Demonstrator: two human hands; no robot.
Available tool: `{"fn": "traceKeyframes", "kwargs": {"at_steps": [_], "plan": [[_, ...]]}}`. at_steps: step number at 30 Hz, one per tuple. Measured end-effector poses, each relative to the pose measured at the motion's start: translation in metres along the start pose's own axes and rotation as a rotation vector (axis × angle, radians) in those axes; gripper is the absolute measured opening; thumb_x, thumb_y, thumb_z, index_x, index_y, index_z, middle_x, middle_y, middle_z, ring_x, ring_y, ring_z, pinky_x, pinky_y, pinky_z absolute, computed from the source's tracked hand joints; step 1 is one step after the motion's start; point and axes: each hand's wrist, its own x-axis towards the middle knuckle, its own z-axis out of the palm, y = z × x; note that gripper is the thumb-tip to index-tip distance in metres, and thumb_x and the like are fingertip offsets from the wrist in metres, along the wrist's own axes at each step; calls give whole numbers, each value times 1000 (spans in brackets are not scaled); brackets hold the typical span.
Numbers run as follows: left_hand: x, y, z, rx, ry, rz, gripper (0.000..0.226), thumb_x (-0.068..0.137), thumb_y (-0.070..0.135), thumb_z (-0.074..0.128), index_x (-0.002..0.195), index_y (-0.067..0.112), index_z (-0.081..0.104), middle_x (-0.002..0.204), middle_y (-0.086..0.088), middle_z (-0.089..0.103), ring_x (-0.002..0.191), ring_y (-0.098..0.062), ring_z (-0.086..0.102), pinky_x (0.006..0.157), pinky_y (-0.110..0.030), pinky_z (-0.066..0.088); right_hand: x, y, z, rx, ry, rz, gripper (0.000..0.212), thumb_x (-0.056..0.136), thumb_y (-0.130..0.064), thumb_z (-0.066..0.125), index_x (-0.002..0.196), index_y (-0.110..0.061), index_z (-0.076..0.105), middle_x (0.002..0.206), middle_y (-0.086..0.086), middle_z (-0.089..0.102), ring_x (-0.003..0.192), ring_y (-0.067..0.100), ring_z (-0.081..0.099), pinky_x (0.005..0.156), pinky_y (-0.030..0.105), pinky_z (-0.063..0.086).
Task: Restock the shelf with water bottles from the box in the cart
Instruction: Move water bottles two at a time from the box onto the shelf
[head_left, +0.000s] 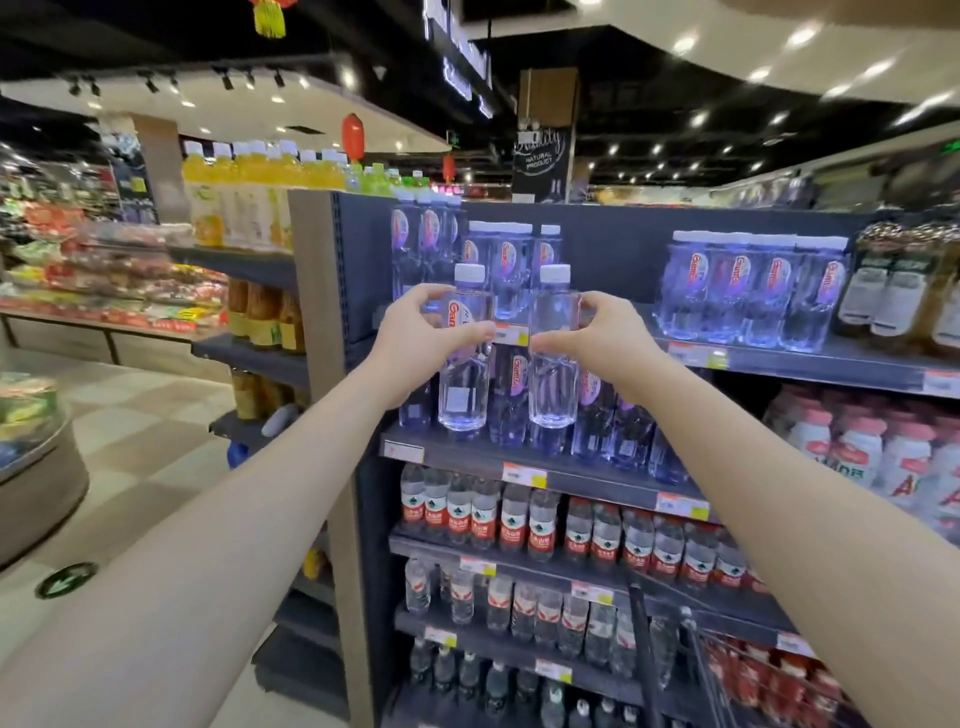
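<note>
Two clear water btls are up in the air in front of the shelf unit, side by side w/ a small gap, not touching: L bottle in L hand, R bottle in R hand. Both are upright, long axis vertical, white caps up, bases down and hanging free. Bases show just above the front edge of the 2nd shelf; caps are level w/ goods on the top shelf. Each hand has thumb + fingers curled round the upper body of its btl, just under the cap, thumbs pointing inward toward each other. Top shelf holds same-brand btls: a cluster at back left and a four-wide row further right. 2nd shelf carries taller clear btls behind the held pair, w/ pink-capped white btls to the right. Next level down has red-label water btls, then clear btls w/ red-white labels; the lowest row is too dark to tell. Black wire cart shows at lower right, contents can't tell. Held btls are see-through w/ a bluish-purple tint and faceted lower bodies. L bottle shows a red-white label edge by the fingers + a pale square patch lower down; R bottle shows a plain clear side.
</note>
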Motion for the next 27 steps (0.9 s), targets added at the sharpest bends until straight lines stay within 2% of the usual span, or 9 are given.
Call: {"fn": "traceKeyframes", "kwargs": {"at_steps": [2, 3, 6, 9, 12, 16, 18, 22, 27], "plan": [[24, -7, -2, 11, -21, 17, 78, 68, 49, 95, 135, 34, 56, 107, -2, 72, 96, -25, 75, 77, -36, 59, 23, 0, 9, -18, 23, -7, 93, 58, -53, 93, 137, -17, 58, 125, 0, 67, 104, 21, 67, 84, 36, 56], [36, -10, -2, 17, -26, 25, 75, 71, 47, 94, 135, 33, 57, 104, 0, 70, 95, -22, 74, 78, -34, 58, 34, 0, 13, -17, 34, -9, 91, 57, -55, 92, 133, -16, 59, 119, -2, 67, 100, 20, 66, 80, 34, 56], [73, -21, -4, 8, -38, 44, 75, 68, 51, 94, 133, 37, 58, 109, 2, 67, 100, -20, 70, 94, -43, 58, 66, 0, 23, -7, 54, -22, 78, 64, -50, 92, 125, -13, 61, 102, -8, 60, 87, 18, 57, 70, 31, 49], [102, -31, -4, -20, -58, 37, 78, 68, 49, 95, 135, 35, 58, 111, 4, 63, 109, -14, 65, 101, -48, 55, 91, 0, 32, -13, 78, -18, 77, 64, -51, 91, 127, -16, 64, 111, -2, 69, 92, 18, 65, 81, 37, 56], [124, -36, -1, -41, -86, 51, 79, 69, 48, 95, 137, 33, 57, 109, 6, 63, 107, -11, 65, 102, -49, 55, 111, 1, 40, -20, 86, 12, 95, 51, -62, 88, 131, -17, 61, 119, 1, 69, 104, 21, 68, 95, 46, 57], [162, -41, 4, -43, -135, 60, 80, 69, 50, 93, 139, 33, 56, 113, 5, 63, 108, -14, 65, 96, -40, 54, 138, 3, 46, -26, 112, 35, 65, 68, -42, 91, 116, -8, 65, 114, 18, 71, 103, 34, 70, 92, 51, 58], [180, -44, 7, -51, -157, 72, 83, 67, 53, 94, 138, 34, 56, 119, 3, 62, 109, -15, 65, 96, -43, 57, 150, 2, 50, -36, 127, 30, 67, 65, -41, 92, 114, -5, 64, 114, 20, 71, 104, 36, 70, 91, 52, 58], [215, -51, 12, -65, -217, 98, 75, 71, 50, 93, 134, 37, 54, 113, 8, 58, 101, -6, 62, 90, -37, 54, 174, 7, 53, -54, 158, 25, 66, 58, -46, 93, 110, -16, 65, 109, 11, 73, 100, 30, 71, 92, 50, 58], [254, -64, 28, -76, -266, 121, 71, 69, 48, 94, 127, 42, 55, 114, 4, 60, 97, -9, 66, 94, -38, 55, 202, 12, 57, -62, 209, 8, 81, 49, -59, 89, 117, -22, 64, 108, -3, 70, 100, 17, 69, 91, 41, 58]]}}
